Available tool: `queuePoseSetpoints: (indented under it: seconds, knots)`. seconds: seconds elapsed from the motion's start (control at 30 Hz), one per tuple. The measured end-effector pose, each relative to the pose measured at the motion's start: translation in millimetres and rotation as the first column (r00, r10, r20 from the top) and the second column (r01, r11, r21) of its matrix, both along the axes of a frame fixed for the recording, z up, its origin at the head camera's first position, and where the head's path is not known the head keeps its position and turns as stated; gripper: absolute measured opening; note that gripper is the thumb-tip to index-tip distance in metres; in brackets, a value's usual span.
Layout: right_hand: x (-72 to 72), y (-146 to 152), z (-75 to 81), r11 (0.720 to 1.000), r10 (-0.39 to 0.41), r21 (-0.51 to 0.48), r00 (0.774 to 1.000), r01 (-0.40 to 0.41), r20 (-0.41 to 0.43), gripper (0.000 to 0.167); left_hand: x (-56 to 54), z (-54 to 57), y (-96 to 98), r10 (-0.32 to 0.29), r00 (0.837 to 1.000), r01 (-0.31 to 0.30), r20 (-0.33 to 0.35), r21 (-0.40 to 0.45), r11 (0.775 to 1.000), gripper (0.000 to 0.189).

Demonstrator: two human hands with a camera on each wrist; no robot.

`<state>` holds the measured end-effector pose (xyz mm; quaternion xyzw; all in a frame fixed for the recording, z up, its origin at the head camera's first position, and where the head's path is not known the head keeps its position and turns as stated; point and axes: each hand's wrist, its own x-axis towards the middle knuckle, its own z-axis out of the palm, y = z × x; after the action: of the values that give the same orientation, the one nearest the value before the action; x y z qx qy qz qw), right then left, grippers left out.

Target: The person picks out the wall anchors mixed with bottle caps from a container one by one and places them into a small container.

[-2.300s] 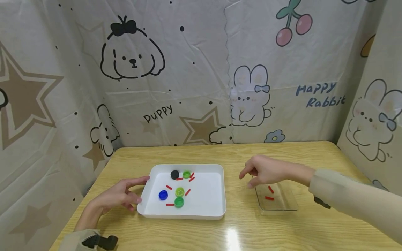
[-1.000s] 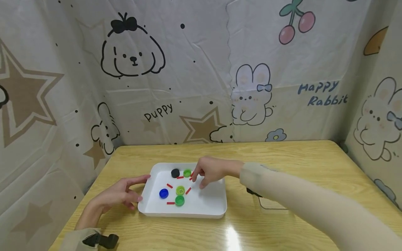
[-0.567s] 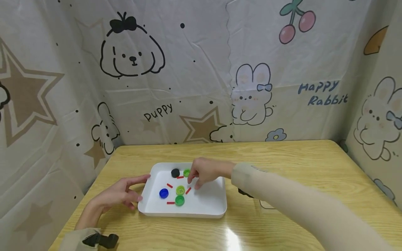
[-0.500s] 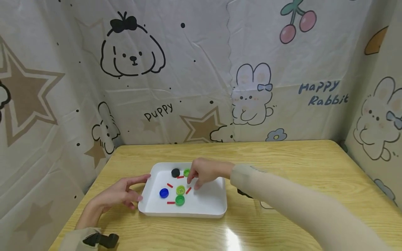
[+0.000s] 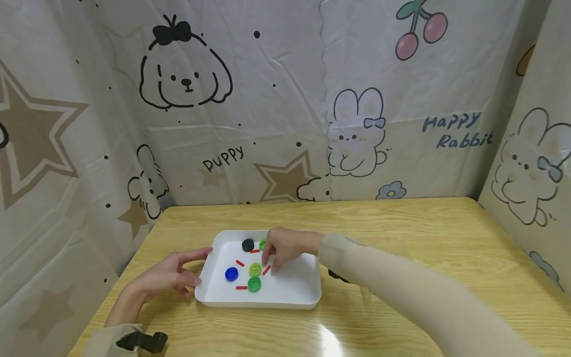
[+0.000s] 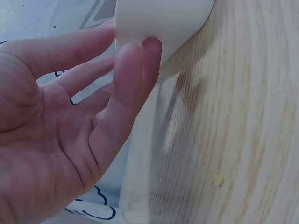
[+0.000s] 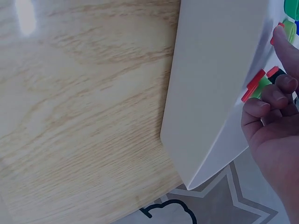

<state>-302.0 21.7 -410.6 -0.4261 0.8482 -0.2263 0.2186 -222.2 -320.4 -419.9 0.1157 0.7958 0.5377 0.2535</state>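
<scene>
In the head view, my left hand (image 5: 167,277) rests its fingertips against the left wall of a white tray (image 5: 294,292). The left wrist view shows those fingertips right at the tray's side (image 6: 163,18). My right hand (image 5: 285,245) reaches over the tray, thumb and forefinger apart on either side of a short red stick (image 5: 266,270). In the right wrist view, the thumb tip overlaps a red stick (image 7: 274,40). Beside it sit a yellow-green bottle cap (image 5: 255,269) and a green bottle cap (image 5: 254,284). Another light green cap (image 5: 262,245) is partly covered by this hand.
A blue cap (image 5: 231,274), a black cap (image 5: 248,245) and more red sticks (image 5: 240,263) lie in the tray. The right sleeve (image 5: 401,277) crosses the wooden table (image 5: 214,332), hiding the clear dish. A printed cloth (image 5: 276,114) hangs behind.
My right hand has moved left from above the clear dish to the tray, then slightly further left and down towards the red stick by the yellow-green cap. My left hand stays put.
</scene>
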Motion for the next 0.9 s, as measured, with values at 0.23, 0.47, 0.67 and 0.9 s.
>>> queuePoseSetpoints:
  seconds: [0.23,0.47,0.67,0.9]
  knots:
    - [0.2,-2.9,-2.1,1.000,-0.017,0.010,1.000,0.017,0.019,0.014,1.6,0.2,-0.3,-0.008,1.000,0.008,-0.006,0.011,1.000,0.086]
    - [-0.6,-5.2,-5.4,1.000,-0.023,0.011,1.000,0.023,0.020,0.013,2.0,-0.2,0.0,-0.003,1.000,0.002,-0.010,-0.016,1.000,0.086]
    - [0.6,-5.8,-4.3,0.999,-0.031,0.022,0.999,0.031,0.023,0.014,2.4,1.1,1.2,0.003,1.000,-0.004,-0.012,-0.028,1.000,0.086]
    - [2.4,-5.0,-2.2,1.000,-0.020,0.019,0.999,0.020,0.037,0.015,3.9,0.8,1.5,-0.001,1.000,0.001,-0.016,-0.006,1.000,0.085]
